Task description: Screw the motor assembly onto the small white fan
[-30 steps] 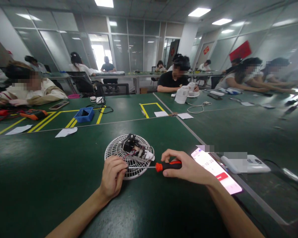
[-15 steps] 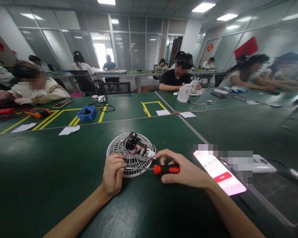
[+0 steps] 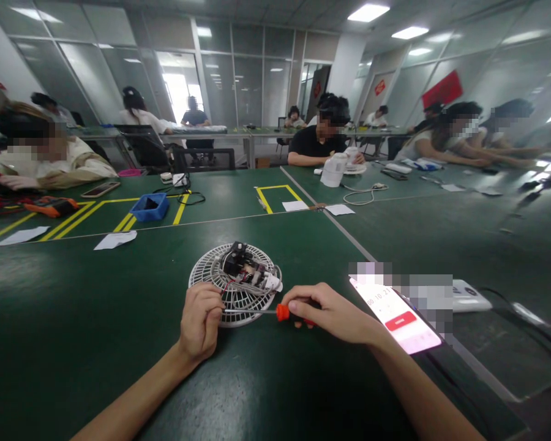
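A screwdriver (image 3: 283, 312) with an orange and black handle lies level in my right hand (image 3: 329, 311), whose fingers and thumb close round the handle. Its thin metal shaft points left and ends at the fingertips of my left hand (image 3: 199, 318). Those fingers are pinched together at the tip; whatever sits between them is too small to make out. Just behind both hands, a round white fan grille (image 3: 202, 264) lies flat on the green table. On top of it rests a black motor assembly (image 3: 237, 258) with wires and a grey cable coiled round it.
To the right, a lit phone (image 3: 397, 318) shows a timer, with a white power strip (image 3: 469, 296) behind it. Further back are a blue bin (image 3: 149, 208), paper slips (image 3: 116, 239) and yellow tape outlines. Across the table, a person (image 3: 319, 144) handles white fan parts.
My right hand has gone from loosely spread fingers to a closed grip on the screwdriver handle. The whole view has shifted slightly. My left hand keeps its pinch at the shaft tip.
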`<state>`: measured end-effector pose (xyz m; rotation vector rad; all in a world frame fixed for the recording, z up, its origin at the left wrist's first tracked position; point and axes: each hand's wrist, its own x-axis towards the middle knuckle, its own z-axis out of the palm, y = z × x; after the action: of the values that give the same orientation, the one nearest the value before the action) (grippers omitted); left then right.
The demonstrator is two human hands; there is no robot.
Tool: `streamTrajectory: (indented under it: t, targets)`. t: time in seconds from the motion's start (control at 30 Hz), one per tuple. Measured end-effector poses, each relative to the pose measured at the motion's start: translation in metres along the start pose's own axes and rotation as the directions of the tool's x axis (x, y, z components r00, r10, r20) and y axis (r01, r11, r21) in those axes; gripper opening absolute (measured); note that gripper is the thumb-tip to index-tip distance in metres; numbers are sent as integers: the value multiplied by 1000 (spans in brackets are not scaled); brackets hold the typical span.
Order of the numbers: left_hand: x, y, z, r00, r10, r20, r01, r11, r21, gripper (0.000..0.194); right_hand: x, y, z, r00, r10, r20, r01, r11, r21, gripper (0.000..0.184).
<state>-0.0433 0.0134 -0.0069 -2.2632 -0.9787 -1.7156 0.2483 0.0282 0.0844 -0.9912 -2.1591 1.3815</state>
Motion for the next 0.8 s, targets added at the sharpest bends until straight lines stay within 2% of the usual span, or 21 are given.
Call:
streamTrajectory:
  t: [0.13,0.27,0.33,0.47,0.63,0.8]
  targets:
    - [-1,0,0,999,-24,24,24,999,23,20,-1,-1,-2,1000,-4,-15,4,1000,6,29]
    - [-7,-4,1,994,-101,32,99,994,46,56,-3,-1,-10,998,-10,-66,10,1000,-7,29]
    - [-7,-4,2,994,-109,10,108,993,55,65,-6,-3,-15,995,5,-100,-6,1000,-12,30]
    - [-2,-2,2,992,-128,-7,128,987,101,64,-12,-6,-29,984,21,-175,-24,1000,-17,34]
    - [9,-2,2,972,-228,51,217,962,167,65,-19,-1,-46,970,45,-239,-59,997,-50,34]
    - [31,-10,13,942,-325,88,301,930,210,68,-21,5,-52,960,70,-272,-87,995,-48,37]
